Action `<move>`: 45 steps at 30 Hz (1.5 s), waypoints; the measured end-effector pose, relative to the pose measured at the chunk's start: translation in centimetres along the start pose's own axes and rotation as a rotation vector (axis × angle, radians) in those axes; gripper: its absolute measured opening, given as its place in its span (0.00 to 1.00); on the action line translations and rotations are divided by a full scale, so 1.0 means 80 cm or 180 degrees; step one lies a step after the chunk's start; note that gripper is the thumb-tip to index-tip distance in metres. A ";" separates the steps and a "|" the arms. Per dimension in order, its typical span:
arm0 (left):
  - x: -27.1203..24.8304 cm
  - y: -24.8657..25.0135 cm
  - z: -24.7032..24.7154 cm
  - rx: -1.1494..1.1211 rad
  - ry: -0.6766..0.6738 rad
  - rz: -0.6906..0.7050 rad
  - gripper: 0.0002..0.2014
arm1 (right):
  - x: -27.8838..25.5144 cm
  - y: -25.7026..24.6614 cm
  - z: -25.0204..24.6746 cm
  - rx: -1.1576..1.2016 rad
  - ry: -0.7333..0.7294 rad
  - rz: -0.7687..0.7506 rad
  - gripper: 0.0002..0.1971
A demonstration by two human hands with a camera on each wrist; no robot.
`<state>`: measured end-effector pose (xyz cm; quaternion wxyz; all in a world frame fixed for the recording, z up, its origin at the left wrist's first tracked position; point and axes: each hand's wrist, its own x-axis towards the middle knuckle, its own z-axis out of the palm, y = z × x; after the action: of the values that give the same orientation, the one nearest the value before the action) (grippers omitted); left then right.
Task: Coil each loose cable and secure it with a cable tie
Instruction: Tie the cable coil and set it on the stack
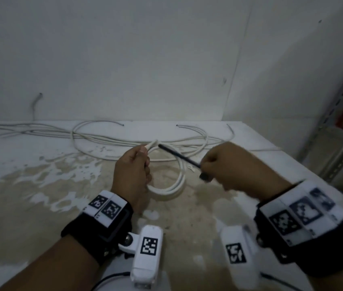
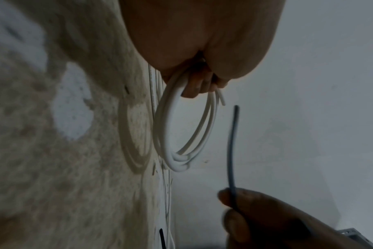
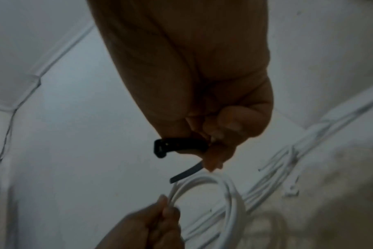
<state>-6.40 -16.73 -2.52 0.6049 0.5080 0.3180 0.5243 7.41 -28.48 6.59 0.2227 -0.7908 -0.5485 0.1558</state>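
Your left hand (image 1: 132,175) holds a small coil of round white plastic-sheathed cable (image 1: 172,185) upright above the stained, whitewashed tabletop (image 1: 40,185), fingers curled round the gathered turns at the top, with the cut end poking out past the grip. Your right hand (image 1: 235,164) pinches a thin black plastic cable tie (image 1: 179,155) near its head, with its pointed tail aimed at the top of the coil, close to it but not yet through or round it.

Status: this one cable is coiled; the tie is not looped, not threaded, not cinched. Behind the hands, several loose white cables (image 1: 124,139) lie sprawled along the back of the tabletop by the wall, uncoiled. Judgement: early in the task. First coil awaits securing; the rest need coiling and tying.
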 end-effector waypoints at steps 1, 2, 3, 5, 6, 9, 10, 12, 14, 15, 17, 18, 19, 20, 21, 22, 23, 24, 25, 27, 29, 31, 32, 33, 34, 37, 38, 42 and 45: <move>0.002 0.001 -0.001 0.0028 0.0030 0.0039 0.12 | 0.008 -0.004 0.015 0.0027 -0.0248 0.0106 0.11; 0.003 0.001 -0.002 0.0042 0.0072 0.0071 0.11 | 0.016 -0.008 0.029 0.0033 -0.0415 0.0195 0.12; 0.005 0.001 -0.004 0.0052 0.0115 0.0099 0.10 | 0.024 -0.011 0.041 0.0046 -0.0512 0.0264 0.13; 0.009 0.000 -0.006 0.0088 0.0166 0.0140 0.09 | 0.039 -0.018 0.057 0.0157 -0.0583 0.0358 0.14; 0.011 0.000 -0.007 0.0111 0.0154 0.0150 0.09 | 0.046 -0.020 0.063 0.0279 -0.0579 0.0390 0.14; 0.015 -0.002 -0.010 0.0216 0.0046 0.0197 0.10 | 0.063 -0.030 0.072 0.0759 -0.0589 0.0359 0.10; 0.016 -0.002 -0.011 0.0314 0.0024 0.0234 0.10 | 0.067 -0.034 0.074 0.1020 -0.0575 0.0345 0.10; 0.016 -0.002 -0.014 0.0485 -0.0008 0.0296 0.11 | 0.072 -0.040 0.081 0.1698 -0.0540 0.0337 0.10; 0.017 -0.001 -0.014 0.0469 -0.0021 0.0323 0.12 | 0.075 -0.044 0.090 0.2312 -0.0562 0.0286 0.11; 0.018 -0.001 -0.014 0.0491 0.0010 0.0349 0.13 | 0.077 -0.045 0.095 0.2568 -0.0587 0.0245 0.12; 0.018 0.000 -0.014 0.0612 0.0160 0.0404 0.11 | 0.079 -0.044 0.103 0.2971 -0.0650 0.0166 0.15; 0.018 0.001 -0.014 0.0583 0.0249 0.0368 0.08 | 0.079 -0.043 0.106 0.3098 -0.0675 0.0133 0.18; 0.018 0.002 -0.013 0.0491 0.0316 0.0269 0.05 | 0.079 -0.042 0.108 0.3194 -0.0695 0.0108 0.20; 0.019 0.004 -0.013 0.0389 0.0362 0.0164 0.05 | 0.079 -0.041 0.110 0.3280 -0.0710 0.0093 0.22; 0.020 0.005 -0.012 0.0333 0.0370 0.0076 0.08 | 0.079 -0.040 0.110 0.3355 -0.0709 0.0087 0.22; 0.021 0.006 -0.013 0.0357 0.0355 0.0012 0.09 | 0.079 -0.039 0.111 0.3414 -0.0714 0.0083 0.22; 0.023 0.007 -0.014 0.0404 0.0291 -0.0031 0.10 | 0.079 -0.038 0.112 0.3455 -0.0720 0.0078 0.22; 0.024 0.008 -0.015 0.0437 0.0195 -0.0039 0.10 | 0.078 -0.038 0.111 0.3488 -0.0719 0.0075 0.21; 0.024 0.009 -0.016 0.0455 0.0119 -0.0040 0.10 | 0.077 -0.037 0.111 0.3521 -0.0712 0.0079 0.19; 0.024 0.009 -0.018 0.0565 0.0106 0.0002 0.12 | 0.075 -0.038 0.110 0.3554 -0.0681 0.0063 0.12; 0.023 0.009 -0.019 0.0645 0.0186 0.0060 0.12 | 0.071 -0.039 0.111 0.3518 -0.0635 -0.0034 0.11; 0.025 0.007 -0.022 0.0677 0.0294 0.0077 0.11 | 0.069 -0.039 0.112 0.3430 -0.0599 -0.0224 0.11; 0.026 0.007 -0.024 0.0688 0.0345 0.0093 0.11 | 0.067 -0.038 0.112 0.3332 -0.0596 -0.0349 0.09; 0.027 0.007 -0.025 0.0724 0.0384 0.0127 0.11 | 0.066 -0.037 0.113 0.3150 -0.0578 -0.0494 0.08; 0.027 0.007 -0.026 0.0817 0.0410 0.0186 0.12 | 0.066 -0.036 0.113 0.2921 -0.0527 -0.0639 0.08; 0.024 0.008 -0.023 0.1285 0.0470 0.0471 0.14 | 0.065 -0.031 0.110 0.2419 -0.0185 -0.0878 0.08; 0.022 0.009 -0.021 0.1355 0.0492 0.0569 0.12 | 0.065 -0.029 0.109 0.2257 0.0008 -0.0967 0.07; 0.022 0.013 -0.021 0.1277 0.0457 0.0586 0.09 | 0.066 -0.027 0.107 0.1536 0.0578 -0.1371 0.07; 0.023 0.014 -0.023 0.1447 0.0390 0.0572 0.10 | 0.065 -0.029 0.108 0.1951 0.0593 -0.1374 0.07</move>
<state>-7.99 -14.53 -1.67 0.4056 0.6245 0.4174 0.5209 3.16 -21.35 0.42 0.5253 -0.5646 -0.6078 0.1895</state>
